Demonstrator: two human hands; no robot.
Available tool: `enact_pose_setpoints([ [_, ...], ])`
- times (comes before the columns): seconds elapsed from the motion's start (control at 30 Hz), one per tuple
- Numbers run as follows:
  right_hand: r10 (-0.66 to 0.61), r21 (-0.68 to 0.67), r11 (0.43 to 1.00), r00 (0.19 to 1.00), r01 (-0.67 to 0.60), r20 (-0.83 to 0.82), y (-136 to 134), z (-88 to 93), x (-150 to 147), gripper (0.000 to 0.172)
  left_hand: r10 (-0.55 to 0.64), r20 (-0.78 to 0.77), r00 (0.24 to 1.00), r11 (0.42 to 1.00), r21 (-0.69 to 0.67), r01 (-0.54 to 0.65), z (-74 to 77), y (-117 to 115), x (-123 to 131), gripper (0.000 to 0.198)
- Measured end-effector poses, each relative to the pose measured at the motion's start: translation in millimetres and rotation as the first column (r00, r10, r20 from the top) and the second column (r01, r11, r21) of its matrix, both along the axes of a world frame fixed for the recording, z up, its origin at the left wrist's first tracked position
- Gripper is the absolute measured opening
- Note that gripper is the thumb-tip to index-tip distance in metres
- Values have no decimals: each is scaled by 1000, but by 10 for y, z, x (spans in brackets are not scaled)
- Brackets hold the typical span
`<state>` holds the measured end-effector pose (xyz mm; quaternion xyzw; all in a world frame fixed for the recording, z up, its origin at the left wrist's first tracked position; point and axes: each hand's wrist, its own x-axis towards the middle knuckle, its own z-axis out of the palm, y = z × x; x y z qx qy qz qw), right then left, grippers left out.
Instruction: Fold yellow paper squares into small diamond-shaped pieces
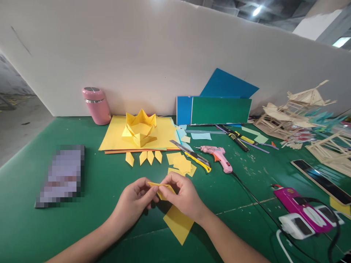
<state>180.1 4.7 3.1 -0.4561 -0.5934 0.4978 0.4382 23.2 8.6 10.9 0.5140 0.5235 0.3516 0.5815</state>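
Grip clamped from both sides — left hand (134, 197) and right hand (185, 194) pinching the small folded yellow paper piece (161, 196) above the green table (230, 197), near a flat yellow paper square (179, 224); best align the edges, then thumb the crease evenly — firmly

Left hand (133, 199) and right hand (183, 193) partly hide the folded paper (161, 196); the right overlaps a yellow sheet (179, 227). Near the bench's (104, 182) left edge, a slab (63, 175) is pixelated; at its right edge, a stick model (334, 162) is cut off.
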Motion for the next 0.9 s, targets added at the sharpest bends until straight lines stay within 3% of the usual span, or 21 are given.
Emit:
enact_pose_setpoints([
  [0.33, 50, -113, 992, 993, -63, -109, -17, 0, 23, 18, -55, 12, 998, 997, 58, 55, 35, -23, -52, 38],
  [0.47, 76, -119, 989, 990, -91, -118, -36, -1, 15, 18, -21, 1, 1000, 995, 97, 21, 37, -44, -36, 39],
  [0.77, 45, -115, 992, 992, -59, -120, -11, -31, 20, 21, 22, 149, 989, 999, 26, -26, 9, -24, -66, 42],
  [0.9, 29, -142, 989, 987, -52, -158, -27, -26, -1, 25, -43, 78, 996, 999, 29, 41, 15, -33, -41, 40],
])
